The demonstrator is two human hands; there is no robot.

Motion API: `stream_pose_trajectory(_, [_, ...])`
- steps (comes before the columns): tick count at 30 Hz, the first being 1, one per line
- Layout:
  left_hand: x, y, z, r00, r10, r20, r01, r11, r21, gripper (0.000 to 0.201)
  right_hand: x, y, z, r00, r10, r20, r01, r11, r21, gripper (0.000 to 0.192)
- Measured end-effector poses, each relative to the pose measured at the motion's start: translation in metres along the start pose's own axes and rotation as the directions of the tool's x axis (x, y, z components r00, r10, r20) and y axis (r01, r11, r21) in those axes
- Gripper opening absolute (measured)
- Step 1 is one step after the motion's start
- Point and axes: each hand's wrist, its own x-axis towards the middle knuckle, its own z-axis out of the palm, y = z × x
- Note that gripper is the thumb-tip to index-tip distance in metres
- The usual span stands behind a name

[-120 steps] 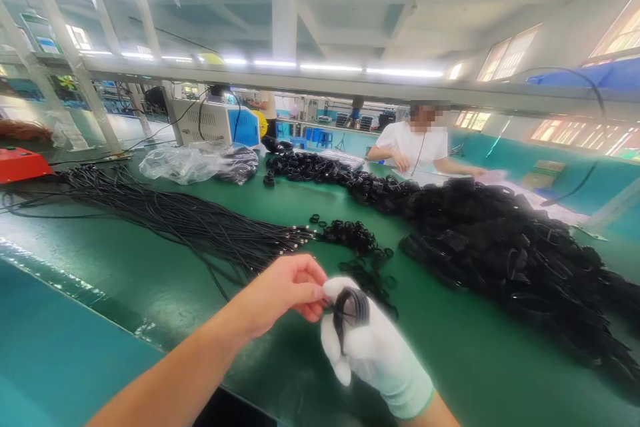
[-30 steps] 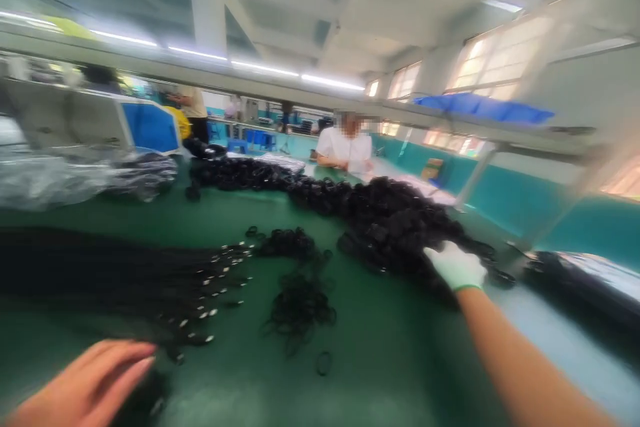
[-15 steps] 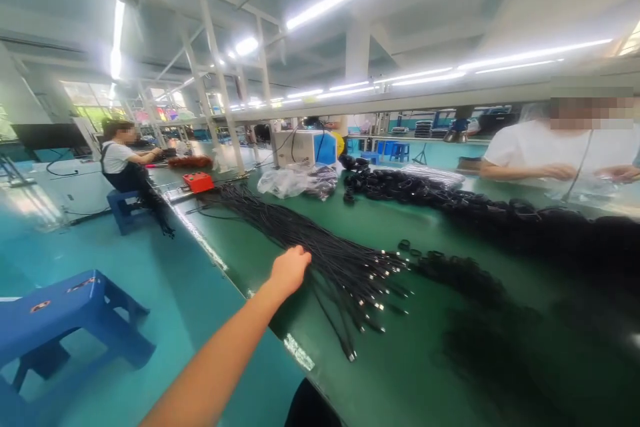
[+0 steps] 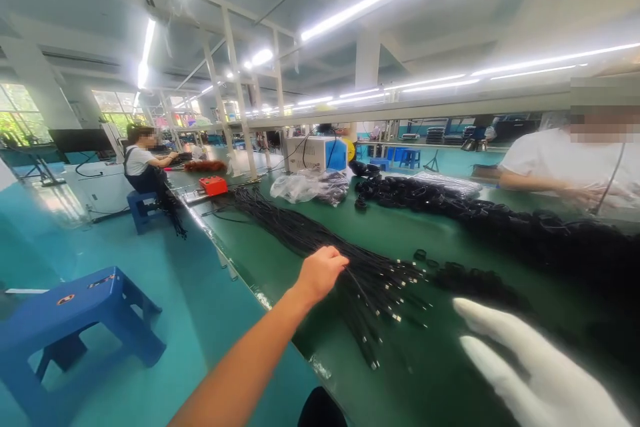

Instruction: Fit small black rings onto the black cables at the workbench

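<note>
The left grip (image 4: 323, 273) pinches a black cable (image 4: 357, 281) at the cable bundle (image 4: 295, 227) on the surface (image 4: 390, 227); connectors (image 4: 397, 318) point right, presumably for easy separation. The right grip (image 4: 555, 373), near right, is spread, gloved.

There are two hands, one bare left hand (image 4: 323, 271) and one gloved right hand (image 4: 537, 360). One bundle of black cables (image 4: 295, 225) holds too many to count, as does one heap of coiled cables (image 4: 440, 201). I count one red box (image 4: 213, 185), one grey-and-blue machine (image 4: 310, 152), two blue stools (image 4: 83, 303) at left, and two clearly visible other people (image 4: 138, 161).
</note>
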Motion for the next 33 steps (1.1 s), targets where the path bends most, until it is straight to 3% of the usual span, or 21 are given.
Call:
stream_pose_trajectory(4, [0.023,0.013,0.014,0.999,-0.039,-0.003,0.039,0.999,0.025,0.021,-0.003,-0.03,0.006,0.975,0.062,0.215,-0.067,0.998,0.015,0.05])
stream_pose_trajectory(8, [0.029,0.018,0.021,0.998,-0.041,0.039,0.039,0.998,0.053,0.02,-0.002,-0.03,0.002,0.97,0.073,0.23,-0.078,0.997,0.013,0.048])
stream_pose_trajectory(16, [0.002,0.022,0.034,0.986,-0.021,0.167,0.007,0.996,0.085,0.019,0.003,-0.01,0.011,0.958,0.12,0.261,-0.12,0.993,-0.014,0.047])
stream_pose_trajectory(21, [0.008,0.012,0.028,0.974,-0.021,0.227,0.009,0.999,0.051,0.018,0.003,0.002,0.016,0.96,0.098,0.262,-0.095,0.995,-0.026,0.048])
stream_pose_trajectory(28, [0.029,-0.033,0.026,0.963,-0.213,0.167,0.2,0.976,0.087,0.027,0.006,0.01,0.009,0.968,0.1,0.229,-0.094,0.995,-0.036,0.048])
stream_pose_trajectory(33, [0.041,-0.032,0.021,0.98,-0.198,0.012,0.198,0.98,-0.004,0.021,0.007,0.007,0.007,0.965,0.131,0.226,-0.126,0.991,-0.037,0.047])
